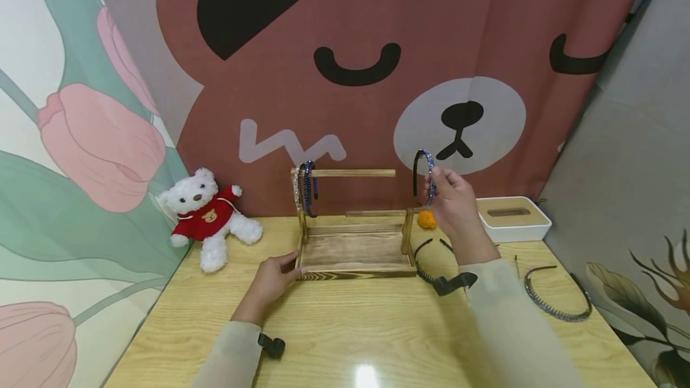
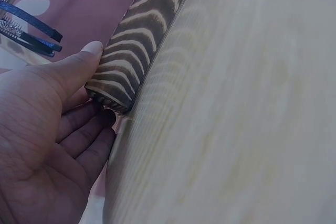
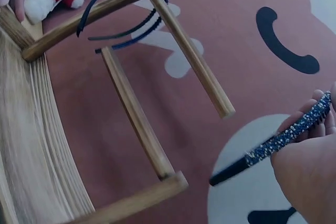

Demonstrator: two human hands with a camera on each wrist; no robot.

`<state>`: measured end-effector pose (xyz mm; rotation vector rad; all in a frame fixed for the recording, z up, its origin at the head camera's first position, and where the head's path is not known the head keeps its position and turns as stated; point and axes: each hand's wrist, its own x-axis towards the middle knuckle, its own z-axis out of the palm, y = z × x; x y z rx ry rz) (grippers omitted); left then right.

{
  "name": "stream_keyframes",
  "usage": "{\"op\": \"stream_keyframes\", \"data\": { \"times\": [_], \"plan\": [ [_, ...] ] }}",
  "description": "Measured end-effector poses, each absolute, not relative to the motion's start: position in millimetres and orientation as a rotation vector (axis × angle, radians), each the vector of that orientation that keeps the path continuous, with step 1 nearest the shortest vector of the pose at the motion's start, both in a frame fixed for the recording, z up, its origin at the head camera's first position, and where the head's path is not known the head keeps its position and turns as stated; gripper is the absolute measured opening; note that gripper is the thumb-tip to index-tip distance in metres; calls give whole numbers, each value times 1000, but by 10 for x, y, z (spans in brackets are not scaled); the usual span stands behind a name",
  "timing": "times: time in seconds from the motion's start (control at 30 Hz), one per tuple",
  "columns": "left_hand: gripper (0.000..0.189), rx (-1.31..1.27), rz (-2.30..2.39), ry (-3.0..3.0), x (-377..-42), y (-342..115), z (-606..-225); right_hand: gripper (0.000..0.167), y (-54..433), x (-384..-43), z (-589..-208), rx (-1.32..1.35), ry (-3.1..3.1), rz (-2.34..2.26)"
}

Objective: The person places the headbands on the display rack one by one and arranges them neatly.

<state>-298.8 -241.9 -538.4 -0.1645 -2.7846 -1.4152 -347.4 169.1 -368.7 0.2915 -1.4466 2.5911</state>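
Tabletop [image 1: 345, 328]: pale wood-grain, carries all the rest.
Loose toothed headband [image 1: 563, 317]: flat at far R, prob. parked w/in reach.
L hand [image 1: 275, 283]: grasping front-L corner of wooden headband rack [image 1: 356, 250], thumb against the striped front strip, fingers round the end; prob. bracing it so it won't slide.
Black headband [image 1: 423, 273]: flat just beside rack's R end, partly behind R sleeve.
Rack: bottom tray + 2 rods; upper rod [image 1: 356, 173] fixed at L only, lower rod [image 3: 137, 114] at R only, so bands can go over the free ends.
Hung bands: silver one [image 1: 297, 187] + blue ones [image 1: 307, 190], bunched at upper rod's L end, prob. to leave room.
R hand [image 1: 455, 202]: grasping blue rhinestone headband [image 3: 283, 141] by one side, near upper rod's free end; arch up, tips down, same way as hung ones.
Back R: orange pompom [image 1: 426, 220], white tissue box [image 1: 517, 231] w/ wood-look lid.
Back L: teddy bear [image 1: 210, 214], red top, leaning on wall.
Backdrop: bear-print curtain [image 1: 334, 112].
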Motion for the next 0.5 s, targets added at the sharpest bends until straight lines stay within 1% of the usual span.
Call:
{"op": "stream_keyframes", "data": {
  "times": [0.23, 0.5],
  "plan": [
    [57, -190, -1351, -2787, -2991, -2421, -5391, 26, 1399, -3658, -3673, 220, -1376, 2577],
    [58, -174, -1346, -2800, -2996, -2422, -5390, 23, 1090, -3727, -3744, 214, -1387, 2624]
  ]
}}
